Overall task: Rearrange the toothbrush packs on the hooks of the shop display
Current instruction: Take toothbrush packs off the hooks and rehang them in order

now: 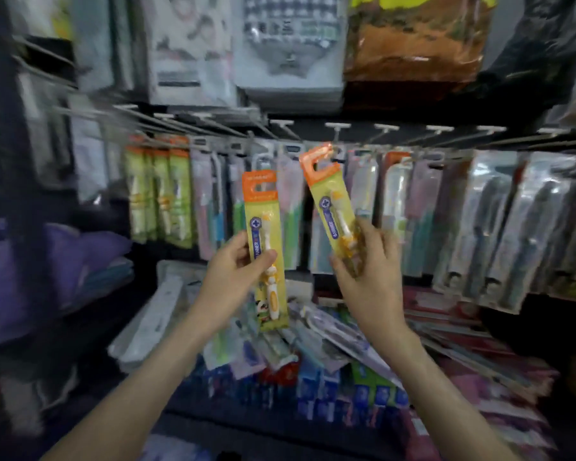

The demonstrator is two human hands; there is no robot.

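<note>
My left hand (236,271) grips a yellow toothbrush pack with an orange top (261,207), held upright in front of the display. In my right hand (368,261) is a second pack of the same kind (330,194), tilted left, its orange hanger tab close to the tip of a metal hook (338,151); I cannot tell whether the tab is on the hook. More matching yellow-and-orange packs (160,191) hang on hooks at the left of the row. The picture is blurred.
A row of hooks carries many other toothbrush packs (479,227) to the right. Below lies a loose heap of packs and boxes (313,354). Larger packaged goods (286,54) hang above. Purple folded cloth (47,261) sits on a shelf at the left.
</note>
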